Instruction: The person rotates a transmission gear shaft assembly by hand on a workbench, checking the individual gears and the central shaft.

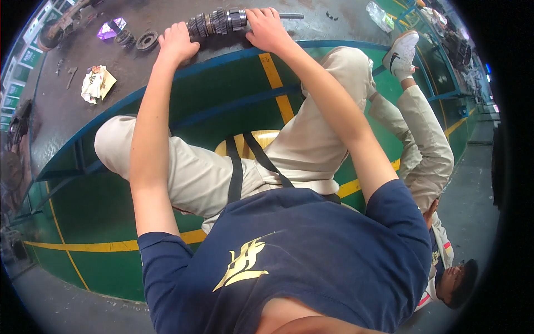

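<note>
A metal gear shaft with several toothed gears lies lengthwise near the table's front edge. My left hand is closed around its left end, which the fingers mostly cover. Toward the other end, my right hand has its fingers curled over the shaft just past the last dark gear. Beyond that hand the thin bare end of the shaft sticks out to the right. Left of my left hand lie a metal ring gear and a smaller dark gear.
On the dark metal table are a purple box, crumpled paper, a wrench-like tool and a clear plastic bag. A blue rim edges the table. Another person sits at my right, a white shoe raised near the table.
</note>
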Motion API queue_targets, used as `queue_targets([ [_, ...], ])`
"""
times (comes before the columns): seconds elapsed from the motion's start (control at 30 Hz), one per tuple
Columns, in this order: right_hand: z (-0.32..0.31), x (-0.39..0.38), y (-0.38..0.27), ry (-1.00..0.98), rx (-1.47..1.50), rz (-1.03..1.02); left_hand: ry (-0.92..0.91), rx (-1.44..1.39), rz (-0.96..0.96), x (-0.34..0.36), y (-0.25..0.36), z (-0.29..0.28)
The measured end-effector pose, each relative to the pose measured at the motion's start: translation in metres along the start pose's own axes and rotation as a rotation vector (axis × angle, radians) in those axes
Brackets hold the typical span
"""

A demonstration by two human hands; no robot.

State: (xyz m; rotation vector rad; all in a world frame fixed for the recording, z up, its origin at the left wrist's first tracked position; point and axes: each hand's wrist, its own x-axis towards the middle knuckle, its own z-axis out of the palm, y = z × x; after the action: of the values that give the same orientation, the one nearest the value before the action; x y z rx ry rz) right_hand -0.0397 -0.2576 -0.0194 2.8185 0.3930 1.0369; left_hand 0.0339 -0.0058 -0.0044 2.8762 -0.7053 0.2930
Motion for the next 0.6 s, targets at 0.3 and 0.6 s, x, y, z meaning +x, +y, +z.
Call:
queue_targets([
  [0.3,-0.018,0.001,-0.020,-0.069,0.116,0.087,-0.134,0.031,-0.003,-0.012,0.002,-0.015],
  [0.6,-0.002,-0.009,-0.014,-0.072,0.129,0.107,0.030,0.117,0.039,-0.031,0.007,-0.001],
])
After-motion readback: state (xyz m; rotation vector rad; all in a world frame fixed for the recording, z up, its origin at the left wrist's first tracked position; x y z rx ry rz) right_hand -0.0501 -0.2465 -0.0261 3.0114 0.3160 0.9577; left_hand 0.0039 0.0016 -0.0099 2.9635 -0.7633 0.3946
